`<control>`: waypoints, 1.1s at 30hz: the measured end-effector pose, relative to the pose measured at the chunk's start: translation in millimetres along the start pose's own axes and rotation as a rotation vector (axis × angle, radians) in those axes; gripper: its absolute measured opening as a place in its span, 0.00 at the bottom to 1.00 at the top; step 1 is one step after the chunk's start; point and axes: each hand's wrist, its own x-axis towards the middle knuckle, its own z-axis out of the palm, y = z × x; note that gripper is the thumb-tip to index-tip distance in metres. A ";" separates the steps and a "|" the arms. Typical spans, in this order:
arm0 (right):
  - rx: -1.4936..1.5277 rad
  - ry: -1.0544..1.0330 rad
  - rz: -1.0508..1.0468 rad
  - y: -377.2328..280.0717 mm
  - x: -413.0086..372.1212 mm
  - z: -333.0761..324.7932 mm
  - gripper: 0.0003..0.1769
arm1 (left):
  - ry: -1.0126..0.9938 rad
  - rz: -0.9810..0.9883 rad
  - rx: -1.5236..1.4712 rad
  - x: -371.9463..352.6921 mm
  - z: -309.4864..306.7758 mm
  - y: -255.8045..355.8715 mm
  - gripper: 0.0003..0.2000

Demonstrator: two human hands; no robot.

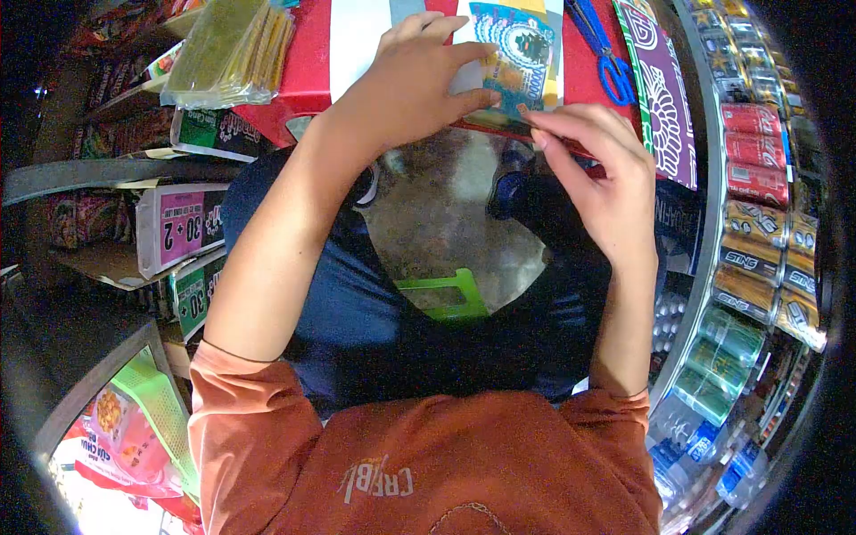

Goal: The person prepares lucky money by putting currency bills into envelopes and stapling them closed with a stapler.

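Note:
A blue and yellow printed packet [526,58] lies near the front edge of the red table [308,53], with white sheets [357,40] beside and under it. My left hand [423,85] rests over its left side, fingers spread, the fingertips touching its surface. At the packet's lower edge, my right hand [602,156] pinches a corner between thumb and index finger. Just right of the packet lie blue-handled scissors [613,76].
A stack of yellowish plastic-wrapped packs [232,53] sits at the table's left. Purple packaging [667,116] is at the right edge. Shelves hold boxes [178,227] at left and cans [753,152] at right. A green stool [464,290] shows between the legs.

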 end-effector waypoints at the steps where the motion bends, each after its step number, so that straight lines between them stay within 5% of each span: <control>1: 0.011 0.009 -0.001 1.6 2.3 0.2 0.10 | -0.074 -0.010 -0.031 1.7 -5.6 0.9 0.24; 6: 0.134 -0.031 0.169 10.7 14.4 4.2 0.10 | -0.252 -0.017 -0.163 6.9 -22.6 -0.6 0.24; 9: 0.252 -0.023 0.158 30.0 19.0 14.0 0.11 | -0.059 0.026 -0.084 4.8 -3.0 -6.6 0.21; 12: 0.324 -0.055 0.183 41.8 21.0 20.2 0.13 | -0.268 -0.042 -0.202 7.5 -20.5 -2.9 0.21; 20: 0.407 -0.168 0.325 48.5 24.3 25.9 0.14 | -0.212 -0.018 -0.186 7.8 -16.1 -3.8 0.19; 33: 0.206 -0.030 0.180 61.4 18.3 38.0 0.14 | -0.250 -0.060 -0.201 8.6 -22.4 0.9 0.20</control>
